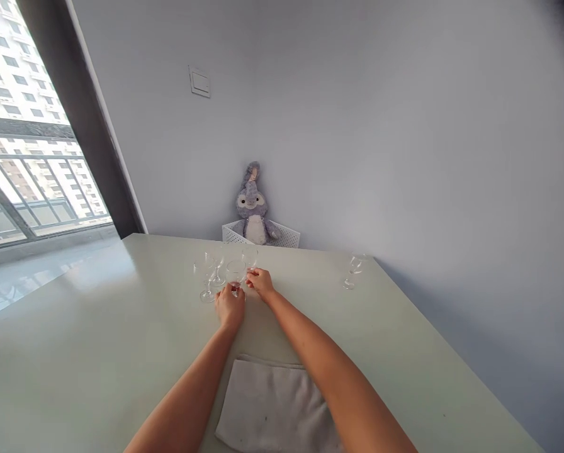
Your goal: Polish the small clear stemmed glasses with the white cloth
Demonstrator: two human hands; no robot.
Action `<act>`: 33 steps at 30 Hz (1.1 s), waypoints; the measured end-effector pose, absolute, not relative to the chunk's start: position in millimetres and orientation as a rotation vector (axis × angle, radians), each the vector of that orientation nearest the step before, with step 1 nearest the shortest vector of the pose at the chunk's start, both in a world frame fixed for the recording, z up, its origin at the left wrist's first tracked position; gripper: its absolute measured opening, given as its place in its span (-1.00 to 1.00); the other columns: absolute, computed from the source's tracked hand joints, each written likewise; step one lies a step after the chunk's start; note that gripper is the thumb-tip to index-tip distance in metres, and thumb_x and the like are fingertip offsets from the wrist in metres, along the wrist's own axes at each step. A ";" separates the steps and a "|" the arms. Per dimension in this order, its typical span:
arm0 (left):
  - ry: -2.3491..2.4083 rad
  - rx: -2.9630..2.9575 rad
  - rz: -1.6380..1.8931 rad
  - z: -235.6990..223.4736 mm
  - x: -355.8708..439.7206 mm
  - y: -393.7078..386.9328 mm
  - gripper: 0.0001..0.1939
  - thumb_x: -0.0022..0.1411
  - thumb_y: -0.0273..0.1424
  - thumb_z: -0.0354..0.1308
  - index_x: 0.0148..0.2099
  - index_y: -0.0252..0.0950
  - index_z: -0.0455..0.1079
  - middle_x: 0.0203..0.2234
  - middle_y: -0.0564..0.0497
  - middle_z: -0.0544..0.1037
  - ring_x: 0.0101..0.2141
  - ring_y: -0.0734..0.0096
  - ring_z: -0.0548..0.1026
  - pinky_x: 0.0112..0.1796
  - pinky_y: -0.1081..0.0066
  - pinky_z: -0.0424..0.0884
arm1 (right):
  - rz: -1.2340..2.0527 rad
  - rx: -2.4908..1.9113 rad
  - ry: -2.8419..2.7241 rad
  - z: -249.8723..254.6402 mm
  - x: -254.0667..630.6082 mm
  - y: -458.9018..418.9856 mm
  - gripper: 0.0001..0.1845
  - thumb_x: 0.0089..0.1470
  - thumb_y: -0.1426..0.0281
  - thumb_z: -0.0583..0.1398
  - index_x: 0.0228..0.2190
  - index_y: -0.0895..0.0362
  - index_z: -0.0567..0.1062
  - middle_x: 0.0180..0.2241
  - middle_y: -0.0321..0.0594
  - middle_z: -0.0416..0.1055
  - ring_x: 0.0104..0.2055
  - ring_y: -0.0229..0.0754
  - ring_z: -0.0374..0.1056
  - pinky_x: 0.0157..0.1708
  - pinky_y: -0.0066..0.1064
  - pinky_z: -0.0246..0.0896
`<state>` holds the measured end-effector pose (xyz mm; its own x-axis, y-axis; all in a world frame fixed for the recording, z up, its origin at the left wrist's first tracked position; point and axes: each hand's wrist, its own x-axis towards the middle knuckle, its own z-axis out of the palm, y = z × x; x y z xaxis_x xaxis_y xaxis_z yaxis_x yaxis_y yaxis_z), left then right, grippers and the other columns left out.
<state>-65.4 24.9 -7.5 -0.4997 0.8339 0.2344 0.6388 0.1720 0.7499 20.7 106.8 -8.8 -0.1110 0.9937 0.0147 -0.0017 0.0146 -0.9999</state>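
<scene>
Several clear stemmed wine glasses stand close together toward the far edge of the table. My left hand (230, 306) is closed around the lower part of the front wine glass (236, 270), whose bowl rises above the fingers. Just to its right and a little farther off, my right hand (260, 282) has its fingers curled in at the stem of another wine glass (250, 255). Its fingertips are small and partly hidden. Left of my hands stand two more, a near glass (207, 294) and one behind it (219, 277). All are upright.
A lone wine glass (354, 267) stands near the table's far right corner. A folded grey cloth (272, 402) lies under my forearms. Behind the table (97, 352), a plush toy (252, 204) sits in a white perforated basket (287, 236) by the wall.
</scene>
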 end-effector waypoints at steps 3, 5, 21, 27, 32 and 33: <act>2.258 1.369 1.249 -9.0 -65.6 25.5 -0.79 0.05 -0.44 -0.01 -0.22 -0.25 0.34 -0.30 -0.04 0.47 -0.19 0.17 0.31 -0.16 0.25 0.18 | 1.325 -1.119 -1.362 -7.0 4.6 109.0 -0.94 -0.22 0.44 0.18 -0.62 0.18 0.40 -0.64 -0.36 0.31 -0.57 -0.32 0.27 -0.59 -0.55 0.15; 2.274 1.338 1.257 -9.2 -65.8 26.2 -0.81 0.06 -0.43 -0.01 -0.23 -0.26 0.33 -0.29 -0.05 0.45 -0.18 0.16 0.30 -0.17 0.25 0.19 | 1.363 -1.106 -1.392 -6.4 -3.5 109.4 -0.92 -0.22 0.41 0.20 -0.61 0.18 0.42 -0.64 -0.35 0.33 -0.56 -0.31 0.28 -0.59 -0.54 0.15; 2.297 1.232 1.296 -7.2 -65.5 25.7 -0.78 0.03 -0.46 -0.03 -0.21 -0.25 0.26 -0.32 -0.06 0.39 -0.16 0.17 0.28 -0.15 0.24 0.17 | 1.134 -1.280 -1.224 -14.9 61.5 81.4 -0.69 -0.28 0.47 0.14 -0.34 0.14 0.43 -0.21 -0.15 0.35 -0.55 -0.35 0.29 -0.62 -0.52 0.17; 2.268 1.248 1.307 -7.5 -66.2 27.7 -0.79 0.01 -0.44 -0.01 -0.23 -0.25 0.28 -0.31 -0.08 0.37 -0.15 0.14 0.27 -0.12 0.20 0.14 | 0.721 -1.478 -0.803 -24.8 196.7 74.9 -0.65 -0.26 0.44 0.10 -0.29 0.13 0.35 -0.27 -0.17 0.31 -0.51 -0.31 0.27 -0.59 -0.51 0.19; 2.259 1.244 1.302 -7.8 -67.0 28.6 -0.80 0.00 -0.45 -0.01 -0.25 -0.24 0.29 -0.31 -0.09 0.37 -0.14 0.12 0.26 -0.13 0.19 0.15 | 0.564 -1.547 -0.508 -22.2 268.2 86.5 -0.45 -0.25 0.41 0.13 -0.11 0.13 0.20 -0.21 -0.16 0.23 -0.60 -0.38 0.18 -0.64 -0.48 0.20; 2.259 1.245 1.304 -7.8 -67.0 28.3 -0.79 0.00 -0.45 -0.02 -0.25 -0.24 0.28 -0.32 -0.09 0.37 -0.15 0.13 0.26 -0.13 0.19 0.15 | 0.571 -1.541 -0.496 -21.4 275.3 90.7 -0.42 -0.26 0.40 0.15 -0.09 0.12 0.19 -0.20 -0.17 0.22 -0.61 -0.39 0.17 -0.64 -0.48 0.20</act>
<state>-67.0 28.3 -7.8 -0.6034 0.7748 0.1885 0.5507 0.2339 0.8012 275.3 90.7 -21.4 0.7776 0.6263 -0.0561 -0.0318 -0.0500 -0.9982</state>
